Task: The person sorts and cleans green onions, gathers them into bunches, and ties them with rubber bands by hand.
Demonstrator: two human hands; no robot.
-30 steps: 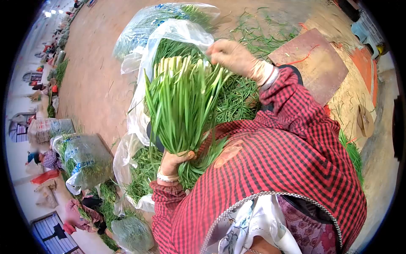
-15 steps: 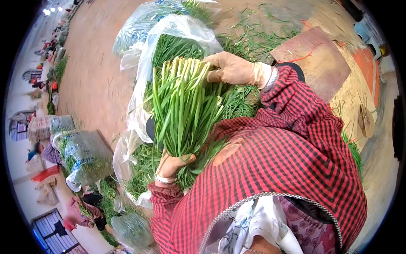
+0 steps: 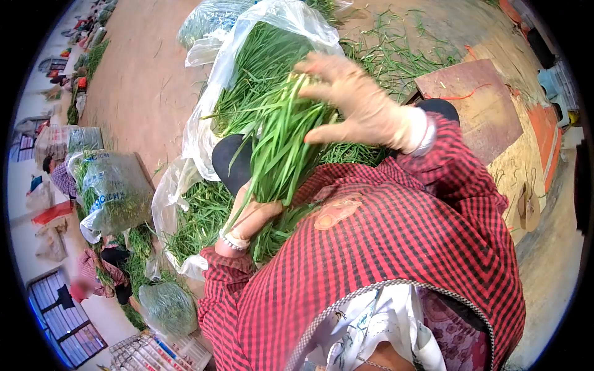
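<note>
Holding the bunch of green leaves (image 3: 284, 139) low in the left hand (image 3: 257, 213), clasped round the leafy end, presumably to keep everything together and leave the paler stem ends (image 3: 301, 80) free; spreading the right hand (image 3: 359, 105) wide beside the upper part, perhaps for room around the leaves, gripping nothing visible, hard to say whether touching; tilted before a clear plastic bag (image 3: 199, 123), gaping around packed greens (image 3: 266, 55), apparently for easy reach; near loose greens (image 3: 198, 216) at lower left; well apart from a brown board (image 3: 476, 120) at right.
</note>
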